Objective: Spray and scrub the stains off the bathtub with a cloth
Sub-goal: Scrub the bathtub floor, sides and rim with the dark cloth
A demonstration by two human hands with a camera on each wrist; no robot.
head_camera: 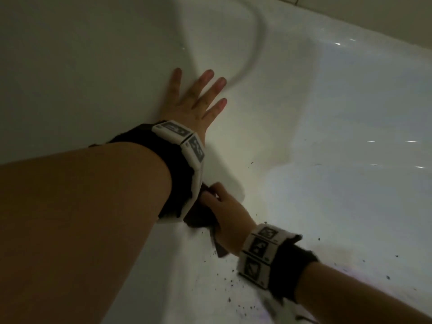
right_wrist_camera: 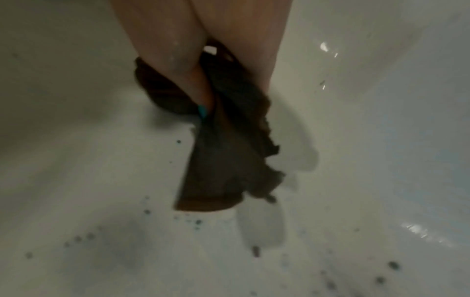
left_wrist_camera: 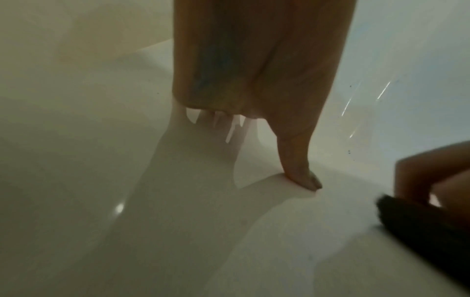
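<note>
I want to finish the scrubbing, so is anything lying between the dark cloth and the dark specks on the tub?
Nothing visible. The right hand grips the dark brown cloth; only bare white bathtub separates it from the dark specks.

Head: above, looking down over both forearms into the bathtub (head_camera: 327,113).
Wrists: close along the fingers, sharing the cloth (right_wrist_camera: 223,160).

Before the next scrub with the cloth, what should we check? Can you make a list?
1. Right hand grips the dark cloth: ok.
2. Left hand flat on the tub wall, bracing: ok.
3. Dark specks left on the tub floor: not ok, still dirty.
4. Cloth touching the specks: not ok, they lie beside it.
5. Spray bottle nearby: cannot tell, none in view.
</note>
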